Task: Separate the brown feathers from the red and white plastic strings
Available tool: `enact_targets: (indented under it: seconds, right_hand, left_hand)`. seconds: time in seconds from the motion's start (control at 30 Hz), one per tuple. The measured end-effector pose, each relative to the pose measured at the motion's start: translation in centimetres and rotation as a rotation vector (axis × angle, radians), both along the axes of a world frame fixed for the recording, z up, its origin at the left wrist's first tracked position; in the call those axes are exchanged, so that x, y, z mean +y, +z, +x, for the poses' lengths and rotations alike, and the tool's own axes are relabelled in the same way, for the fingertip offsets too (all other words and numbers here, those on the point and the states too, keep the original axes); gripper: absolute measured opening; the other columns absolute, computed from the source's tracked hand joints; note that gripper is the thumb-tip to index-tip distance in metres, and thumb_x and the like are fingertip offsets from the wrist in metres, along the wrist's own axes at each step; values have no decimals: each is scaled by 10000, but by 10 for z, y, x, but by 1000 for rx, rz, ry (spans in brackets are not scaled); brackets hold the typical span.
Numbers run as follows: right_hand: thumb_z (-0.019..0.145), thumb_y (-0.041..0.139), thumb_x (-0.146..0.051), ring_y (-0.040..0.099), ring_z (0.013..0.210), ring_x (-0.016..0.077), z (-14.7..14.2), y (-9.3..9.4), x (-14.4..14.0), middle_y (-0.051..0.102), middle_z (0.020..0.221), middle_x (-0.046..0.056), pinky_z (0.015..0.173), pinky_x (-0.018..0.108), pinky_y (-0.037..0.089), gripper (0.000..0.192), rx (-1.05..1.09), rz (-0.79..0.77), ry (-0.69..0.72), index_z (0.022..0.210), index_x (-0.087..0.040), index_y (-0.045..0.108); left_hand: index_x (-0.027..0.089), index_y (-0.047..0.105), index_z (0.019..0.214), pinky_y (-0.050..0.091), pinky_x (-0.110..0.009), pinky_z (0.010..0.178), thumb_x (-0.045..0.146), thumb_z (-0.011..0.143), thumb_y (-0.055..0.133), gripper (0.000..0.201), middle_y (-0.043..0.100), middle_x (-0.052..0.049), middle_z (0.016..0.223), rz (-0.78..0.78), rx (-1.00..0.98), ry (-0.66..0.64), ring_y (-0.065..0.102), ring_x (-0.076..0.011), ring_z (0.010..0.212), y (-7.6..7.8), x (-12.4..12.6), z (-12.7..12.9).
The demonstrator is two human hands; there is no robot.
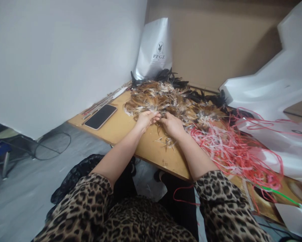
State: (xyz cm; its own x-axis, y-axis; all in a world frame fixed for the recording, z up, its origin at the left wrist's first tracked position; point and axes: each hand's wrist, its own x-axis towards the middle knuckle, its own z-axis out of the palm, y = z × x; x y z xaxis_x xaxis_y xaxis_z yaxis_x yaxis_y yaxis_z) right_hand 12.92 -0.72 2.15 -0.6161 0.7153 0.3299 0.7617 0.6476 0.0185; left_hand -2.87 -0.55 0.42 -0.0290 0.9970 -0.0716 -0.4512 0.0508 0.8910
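A heap of brown and white feathers [163,99] lies across the middle of the wooden table [123,129], with black feathers [171,76] behind it. My left hand [147,120] and my right hand [172,125] meet at the near edge of the heap, fingertips pinched together on a small tuft of feathers between them. A few loose feathers [167,143] lie on the table under my right wrist. Both forearms come out of leopard-print sleeves.
A black phone [100,116] lies face up at the table's left end beside thin sticks [104,101]. Tangled red and white strips [228,148] cover the right side. A white bag [154,50] leans on the back wall. White foam pieces [274,87] stand right.
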Motion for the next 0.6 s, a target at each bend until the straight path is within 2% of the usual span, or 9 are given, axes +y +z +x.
enact_targets:
  seconds: [0.13, 0.33, 0.4, 0.47, 0.6]
  right_hand:
    - [860, 434, -296, 486, 820, 199, 0, -5, 5, 544, 882, 88, 643, 283, 327, 269, 21, 32, -3, 934, -236, 686]
    - [804, 495, -256, 519, 776, 165, 11, -10, 19, 554, 837, 58, 701, 275, 403, 177, 514, -78, -3, 831, -182, 654]
    - [794, 502, -248, 519, 757, 162, 14, -9, 22, 551, 812, 53, 708, 280, 413, 164, 607, -86, -5, 817, -170, 643]
    - [801, 492, -236, 519, 783, 165, 15, -7, 21, 557, 856, 61, 708, 277, 406, 177, 562, -65, 4, 860, -176, 648]
    - [850, 433, -233, 496, 874, 196, 7, -5, 15, 558, 969, 80, 698, 284, 365, 267, 227, 10, 45, 1013, -227, 644]
  left_hand:
    - [100, 640, 797, 403, -127, 488, 215, 736, 657, 130, 683, -46, 735, 3, -12, -6, 581, -34, 543, 0, 0, 0]
    - [105, 638, 803, 404, -125, 499, 214, 752, 643, 120, 686, -52, 764, -16, -14, 33, 582, -30, 555, 1, 0, -1]
    - [106, 638, 810, 403, -123, 501, 209, 767, 625, 113, 688, -53, 768, -14, -10, 42, 583, -30, 560, 1, 0, -1]
    - [106, 637, 813, 402, -122, 502, 203, 777, 612, 106, 689, -52, 767, -15, -6, 44, 583, -31, 563, 1, 0, -1]
    - [105, 634, 800, 403, -124, 503, 190, 771, 614, 92, 689, -50, 763, -18, -10, 37, 581, -30, 558, 1, 0, 0]
